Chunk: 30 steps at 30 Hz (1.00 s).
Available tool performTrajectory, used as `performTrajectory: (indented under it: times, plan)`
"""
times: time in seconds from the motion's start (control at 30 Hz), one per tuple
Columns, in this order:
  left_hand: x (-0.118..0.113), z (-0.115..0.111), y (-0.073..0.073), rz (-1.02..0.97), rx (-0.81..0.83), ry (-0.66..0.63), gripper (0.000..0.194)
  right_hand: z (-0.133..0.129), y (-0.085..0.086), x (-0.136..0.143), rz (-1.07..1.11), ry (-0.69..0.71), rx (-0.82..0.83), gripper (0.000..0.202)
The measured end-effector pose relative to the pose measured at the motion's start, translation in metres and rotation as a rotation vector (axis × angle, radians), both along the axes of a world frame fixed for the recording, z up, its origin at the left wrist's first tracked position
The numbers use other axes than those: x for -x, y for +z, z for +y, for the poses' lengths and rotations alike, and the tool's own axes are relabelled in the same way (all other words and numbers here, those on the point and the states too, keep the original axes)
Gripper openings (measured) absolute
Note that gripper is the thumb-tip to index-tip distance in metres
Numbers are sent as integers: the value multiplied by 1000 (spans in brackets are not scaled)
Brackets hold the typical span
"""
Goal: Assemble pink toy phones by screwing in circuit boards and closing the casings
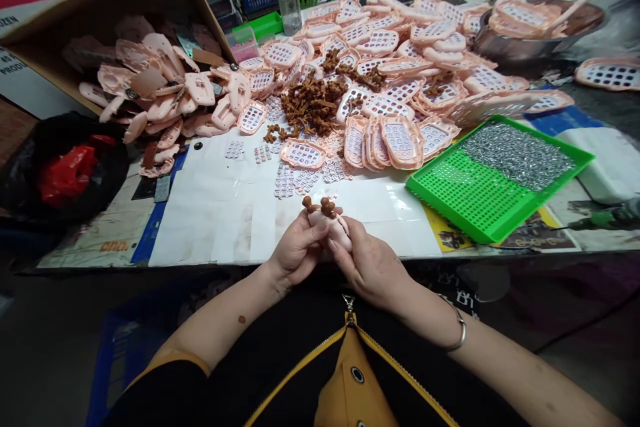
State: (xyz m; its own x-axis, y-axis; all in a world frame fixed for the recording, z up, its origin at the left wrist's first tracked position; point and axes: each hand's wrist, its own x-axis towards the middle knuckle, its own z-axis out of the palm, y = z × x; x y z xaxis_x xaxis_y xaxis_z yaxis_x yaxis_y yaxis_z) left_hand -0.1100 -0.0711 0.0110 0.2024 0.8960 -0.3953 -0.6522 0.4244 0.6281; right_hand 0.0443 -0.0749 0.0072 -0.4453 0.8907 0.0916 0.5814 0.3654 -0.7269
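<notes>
Pink casing (340, 235) in both hands (300, 247) (373, 263); carton (37, 3) reads "OZEN".

Open counter (210, 213) spans the lower left-centre, while heaped pink shells (395, 47) block the top and a green tray (480, 203) the right.

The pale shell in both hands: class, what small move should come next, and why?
Probably a gentle squeeze of the pale shell between the left hand and right hand: both grip it, brown knobs stand up from its top, and a dark line, perhaps an open seam, shows along its side.
</notes>
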Motion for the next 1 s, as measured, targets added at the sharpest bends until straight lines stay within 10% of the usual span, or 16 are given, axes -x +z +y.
performTrajectory:
  times: [0.7,1.0]
  plan:
    - [-9,0,5,83,-34,6,43,3,-10,-9,246,-54,-214,34]
    - [-9,-6,7,887,-485,-29,48,6,-29,-18,546,-134,87,27]
